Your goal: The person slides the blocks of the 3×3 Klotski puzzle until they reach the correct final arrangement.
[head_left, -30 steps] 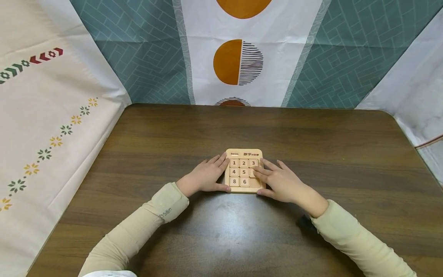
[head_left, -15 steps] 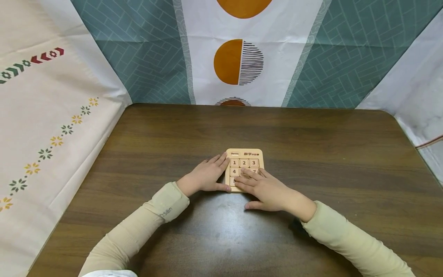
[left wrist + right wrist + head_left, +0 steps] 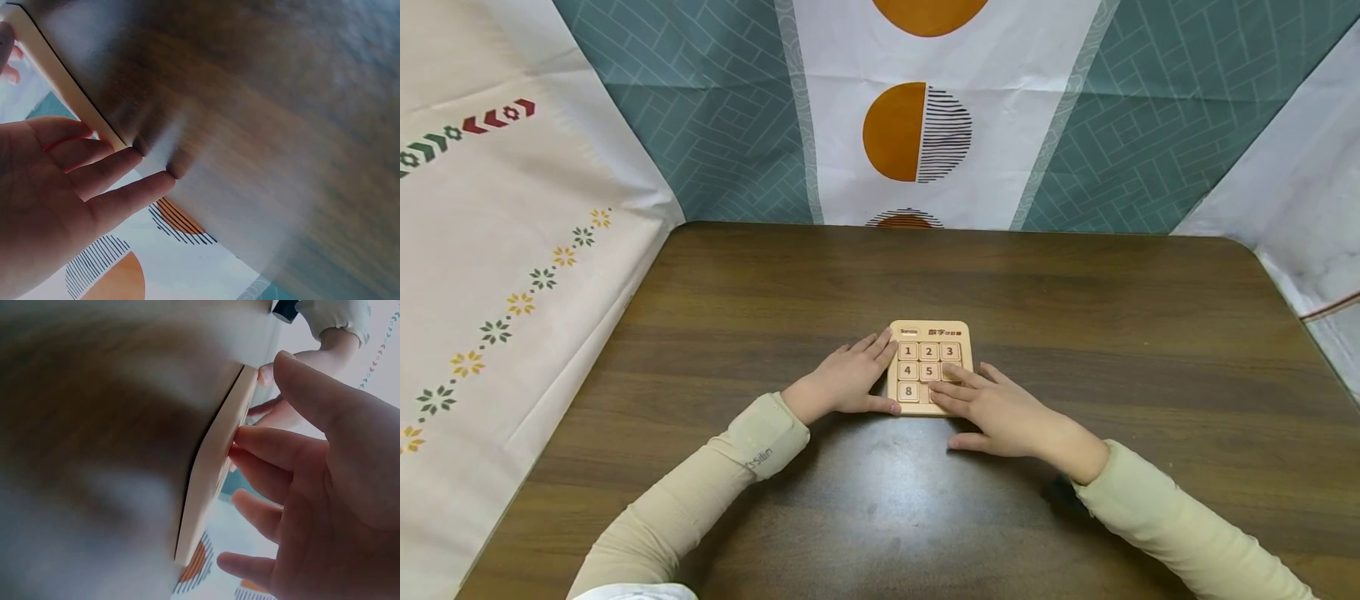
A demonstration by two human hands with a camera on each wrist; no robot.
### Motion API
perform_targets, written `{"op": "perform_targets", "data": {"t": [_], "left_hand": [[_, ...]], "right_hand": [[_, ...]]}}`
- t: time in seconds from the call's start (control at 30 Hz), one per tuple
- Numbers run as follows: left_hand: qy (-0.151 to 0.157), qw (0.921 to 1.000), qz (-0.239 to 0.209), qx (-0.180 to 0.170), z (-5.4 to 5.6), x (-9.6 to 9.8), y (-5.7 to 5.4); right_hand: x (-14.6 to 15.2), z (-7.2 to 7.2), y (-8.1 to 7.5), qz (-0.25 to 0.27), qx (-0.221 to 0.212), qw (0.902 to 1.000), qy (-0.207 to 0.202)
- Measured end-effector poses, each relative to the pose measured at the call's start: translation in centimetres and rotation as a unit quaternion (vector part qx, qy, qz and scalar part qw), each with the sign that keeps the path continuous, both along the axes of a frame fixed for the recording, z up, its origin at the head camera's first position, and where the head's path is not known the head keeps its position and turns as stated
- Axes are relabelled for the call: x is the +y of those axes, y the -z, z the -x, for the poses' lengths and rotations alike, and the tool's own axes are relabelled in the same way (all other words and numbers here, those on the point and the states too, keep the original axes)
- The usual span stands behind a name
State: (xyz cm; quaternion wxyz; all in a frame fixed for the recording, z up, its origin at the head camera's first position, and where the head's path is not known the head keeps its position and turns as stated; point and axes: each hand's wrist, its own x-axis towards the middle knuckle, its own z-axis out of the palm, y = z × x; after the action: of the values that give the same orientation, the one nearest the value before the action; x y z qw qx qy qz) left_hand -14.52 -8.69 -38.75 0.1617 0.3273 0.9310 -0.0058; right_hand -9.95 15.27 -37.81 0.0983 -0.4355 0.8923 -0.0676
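Note:
A wooden sliding number puzzle [image 3: 917, 326] lies flat on the table. Its tiles 1, 2, 3, 4, 5 and 8 show, and a bare patch of tray shows right of tile 8 [image 3: 908, 392]. My left hand [image 3: 848, 379] rests along the puzzle's left edge, fingers extended, thumb at the lower left corner. In the left wrist view, that hand's fingers [image 3: 109, 164] reach past the puzzle's side. My right hand [image 3: 1003, 414] touches the tiles at lower right with straight fingertips, hiding what lies under them. Its thumb is apart from the puzzle, over the table.
The brown wooden table [image 3: 775, 275] extends around the puzzle on all sides. A patterned cloth [image 3: 917, 133] hangs along the far edge, and a cream embroidered cloth [image 3: 490, 208] covers the left side.
My right hand slid left over the bottom row, then back right. Tile 6, beside tile 8 a second ago, no longer shows there. The left hand stays in place.

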Motion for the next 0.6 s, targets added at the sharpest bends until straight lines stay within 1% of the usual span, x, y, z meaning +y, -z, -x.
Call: {"op": "perform_targets", "data": {"t": [0.2,0.33,0.5,0.6], "left_hand": [[-0.002,1.0000,0.000,-0.001,0.0,0.0,-0.1],[0.001,1.0000,-0.001,0.001,0.0,-0.1,0.0],[0.004,1.0000,-0.003,0.001,0.0,0.0,0.0],[0.004,1.0000,-0.004,0.001,0.0,0.0,-0.1]], "right_hand": [[1.2,0.0,-0.2,-0.004,-0.004,1.0000,0.006],[1.3,0.0,-0.5,0.001,-0.009,0.9999,0.006],[-0.3,0.2,-0.7,0.015,-0.006,0.9998,-0.013],[-1.6,0.2,-0.6,0.004,-0.002,0.9994,-0.035]]}}
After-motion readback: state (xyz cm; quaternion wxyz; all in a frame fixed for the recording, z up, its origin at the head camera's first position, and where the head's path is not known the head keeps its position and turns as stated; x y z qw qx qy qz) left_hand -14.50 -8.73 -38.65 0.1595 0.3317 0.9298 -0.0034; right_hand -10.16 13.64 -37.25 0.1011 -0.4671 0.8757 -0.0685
